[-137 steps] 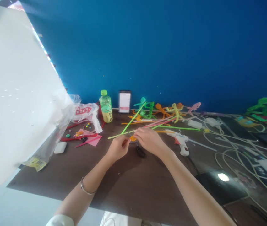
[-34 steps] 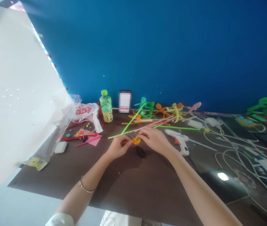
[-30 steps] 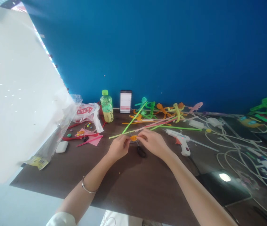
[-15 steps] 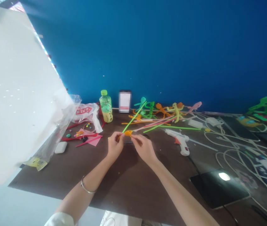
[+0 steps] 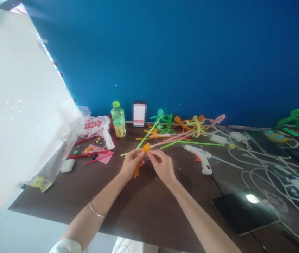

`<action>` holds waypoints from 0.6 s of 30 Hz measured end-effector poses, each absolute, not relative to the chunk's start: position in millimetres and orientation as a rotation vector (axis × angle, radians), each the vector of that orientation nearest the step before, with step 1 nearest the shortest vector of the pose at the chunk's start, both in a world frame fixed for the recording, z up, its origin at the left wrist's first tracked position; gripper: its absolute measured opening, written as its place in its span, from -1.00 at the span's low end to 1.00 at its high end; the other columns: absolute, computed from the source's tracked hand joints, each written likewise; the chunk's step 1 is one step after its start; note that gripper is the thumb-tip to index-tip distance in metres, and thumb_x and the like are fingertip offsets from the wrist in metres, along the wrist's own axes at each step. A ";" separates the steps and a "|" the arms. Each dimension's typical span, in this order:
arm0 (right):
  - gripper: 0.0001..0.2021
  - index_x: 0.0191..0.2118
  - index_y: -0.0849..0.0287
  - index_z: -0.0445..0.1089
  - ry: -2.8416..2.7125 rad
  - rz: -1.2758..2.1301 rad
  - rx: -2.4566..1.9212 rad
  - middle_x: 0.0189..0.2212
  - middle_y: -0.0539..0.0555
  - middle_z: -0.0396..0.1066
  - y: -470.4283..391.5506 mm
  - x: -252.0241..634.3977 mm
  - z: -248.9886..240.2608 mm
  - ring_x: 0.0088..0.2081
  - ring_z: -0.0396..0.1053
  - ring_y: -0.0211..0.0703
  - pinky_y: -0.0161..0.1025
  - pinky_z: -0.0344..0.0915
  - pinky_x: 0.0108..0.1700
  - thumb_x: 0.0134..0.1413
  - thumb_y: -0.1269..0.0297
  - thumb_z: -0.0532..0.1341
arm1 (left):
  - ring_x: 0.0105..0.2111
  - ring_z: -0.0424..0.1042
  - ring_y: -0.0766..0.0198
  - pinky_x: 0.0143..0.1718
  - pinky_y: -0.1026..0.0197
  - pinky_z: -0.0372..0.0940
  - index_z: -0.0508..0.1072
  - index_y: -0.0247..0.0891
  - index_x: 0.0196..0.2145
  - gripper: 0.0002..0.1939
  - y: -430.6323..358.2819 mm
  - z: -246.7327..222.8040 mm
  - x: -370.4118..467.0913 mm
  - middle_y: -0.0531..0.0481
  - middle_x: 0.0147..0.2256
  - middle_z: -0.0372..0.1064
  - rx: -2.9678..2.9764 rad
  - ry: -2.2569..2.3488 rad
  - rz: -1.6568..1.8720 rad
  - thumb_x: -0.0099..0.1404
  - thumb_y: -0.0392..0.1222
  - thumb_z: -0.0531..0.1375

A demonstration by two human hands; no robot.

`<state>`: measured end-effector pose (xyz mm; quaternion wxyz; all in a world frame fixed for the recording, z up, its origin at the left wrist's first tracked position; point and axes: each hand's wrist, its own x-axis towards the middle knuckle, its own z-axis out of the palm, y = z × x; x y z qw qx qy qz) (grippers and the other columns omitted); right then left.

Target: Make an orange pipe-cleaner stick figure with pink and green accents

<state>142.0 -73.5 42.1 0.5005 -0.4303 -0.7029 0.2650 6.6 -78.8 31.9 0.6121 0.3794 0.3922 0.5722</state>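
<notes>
An orange pipe-cleaner figure (image 5: 146, 147) is pinched between my two hands above the table, its coiled round end upward. Its orange strands hang below the fingers of my left hand (image 5: 132, 162), which is closed on it. My right hand (image 5: 162, 163) presses thumb and fingertips against the coil from the other side. Just beyond the hands lie loose pipe cleaners, among them a light green one (image 5: 149, 131) slanting up and a pink one (image 5: 173, 138). Behind them stand bent pipe-cleaner figures, including a yellow one (image 5: 197, 125) and a dark orange one (image 5: 181, 123).
A glue gun (image 5: 203, 160) lies right of my hands, near a black tablet-like slab (image 5: 244, 212) and tangled white cables (image 5: 234, 153). A drink bottle (image 5: 118, 121) and a phone (image 5: 139, 114) stand at the back. Leftward are a white case (image 5: 67, 165) and plastic bags (image 5: 96, 128).
The orange pipe-cleaner figure has been turned: its coil now points upward and its strands show below my left hand. Both hands stay in nearly the same place.
</notes>
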 end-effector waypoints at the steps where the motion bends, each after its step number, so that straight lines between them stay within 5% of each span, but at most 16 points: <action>1: -0.86 -0.36 0.16 0.40 -1.707 0.616 -1.029 -0.42 0.07 0.43 -73.4 142.7 42.2 -0.36 0.39 -0.18 -0.27 0.33 -0.28 0.05 0.28 0.12 | -0.66 0.16 0.51 -0.65 0.38 0.03 0.40 -0.34 -0.26 -0.60 -79.4 33.1 6.8 0.06 -0.53 0.32 0.921 0.924 1.298 -0.02 -0.03 0.27; 8: -0.86 -0.35 0.15 0.43 -1.735 0.622 -0.956 -0.39 0.09 0.41 -74.7 145.7 44.8 -0.36 0.37 -0.19 -0.30 0.31 -0.38 0.06 0.31 0.12 | -0.74 0.01 0.55 -0.71 0.39 -0.15 0.29 -0.34 -0.59 -0.60 -81.3 36.1 6.1 0.16 -0.70 0.07 1.053 0.972 1.257 0.10 0.09 0.13; 18: -0.86 -0.36 0.14 0.44 -1.673 0.745 -0.944 -0.44 0.06 0.37 -77.2 150.3 44.2 -0.40 0.33 -0.22 -0.29 0.29 -0.38 0.05 0.28 0.13 | -0.77 -0.14 0.56 -0.71 0.41 -0.16 0.22 -0.33 -0.62 -0.58 -83.1 34.4 7.3 0.21 -0.79 -0.08 0.876 0.777 1.154 0.16 0.08 0.09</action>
